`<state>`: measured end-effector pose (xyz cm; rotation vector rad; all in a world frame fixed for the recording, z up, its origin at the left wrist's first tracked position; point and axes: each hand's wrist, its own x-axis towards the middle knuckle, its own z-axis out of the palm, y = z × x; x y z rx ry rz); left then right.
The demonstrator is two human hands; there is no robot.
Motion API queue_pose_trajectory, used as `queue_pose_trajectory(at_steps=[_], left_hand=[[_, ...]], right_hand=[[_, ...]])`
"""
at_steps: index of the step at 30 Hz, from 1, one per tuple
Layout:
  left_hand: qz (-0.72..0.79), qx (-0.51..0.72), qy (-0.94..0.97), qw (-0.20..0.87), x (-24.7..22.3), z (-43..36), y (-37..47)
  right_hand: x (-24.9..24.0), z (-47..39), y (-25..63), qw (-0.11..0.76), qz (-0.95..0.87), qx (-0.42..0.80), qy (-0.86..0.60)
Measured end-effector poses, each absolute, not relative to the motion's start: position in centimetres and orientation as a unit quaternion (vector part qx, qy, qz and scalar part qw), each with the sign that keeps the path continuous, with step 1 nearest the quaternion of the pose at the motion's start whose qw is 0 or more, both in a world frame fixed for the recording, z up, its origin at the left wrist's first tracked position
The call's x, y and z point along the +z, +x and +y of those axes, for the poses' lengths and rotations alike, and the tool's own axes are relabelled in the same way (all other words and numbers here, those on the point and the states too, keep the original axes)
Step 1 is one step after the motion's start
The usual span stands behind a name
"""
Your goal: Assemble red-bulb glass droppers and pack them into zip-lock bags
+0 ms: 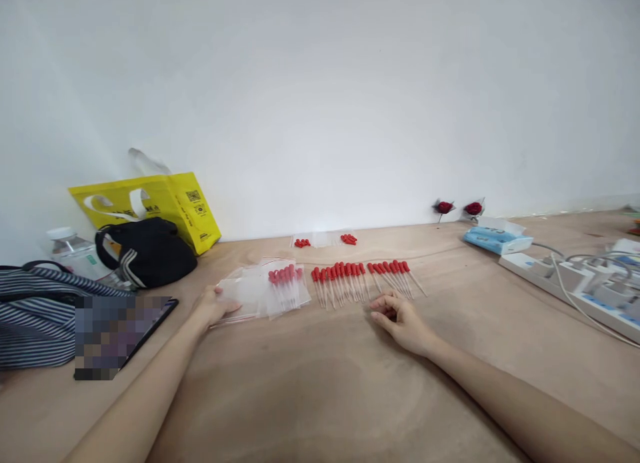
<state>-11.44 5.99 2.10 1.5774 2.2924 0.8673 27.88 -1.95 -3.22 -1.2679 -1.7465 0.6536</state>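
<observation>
My left hand [213, 308] grips the left edge of a fanned stack of clear plastic bags [245, 293], its thumb lying over the top. On the right side of the stack, several red-tipped droppers [286, 276] with pale, thin stems lie in or under clear plastic; I cannot tell which. More red-topped droppers [345, 276] lie side by side in a row on the wooden table [300, 383]. Just in front of that row rests my right hand [403, 323], fingers loosely curled and apart from the thumb, with nothing visible between them.
By the wall lie clear bags holding small red pieces [349, 239]. To the left are a yellow bag [200, 216], a black cap [155, 253], a bottle [70, 246], striped cloth [40, 316] and a tablet [125, 336]. Rightward stand a blue tissue pack [497, 238] and a power strip [575, 283].
</observation>
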Motion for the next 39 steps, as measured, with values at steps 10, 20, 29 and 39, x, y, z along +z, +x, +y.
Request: queue_pose_trajectory(at_steps=[10,20,29,39], left_hand=[[0.612,0.48,0.531,0.338,5.4,-0.9,-6.6],[0.542,0.069,0.677,0.493,3.7,-7.2,1.5],[0.188,0.064,0.968,0.151,4.1,-4.6,3.8],[0.311,0.027,0.935,0.167,2.4,-4.7,3.6]], right_hand=[[-3.0,-2.0,27.7,0.419,-0.705,0.268,-0.505],[-2.3,-2.3,27.8,0.408,-0.721,0.259,-0.496],[-1.7,-2.6,28.4,0.396,-0.757,0.219,-0.471],[0.0,-4.1,29.9,0.273,-0.883,0.206,-0.322]])
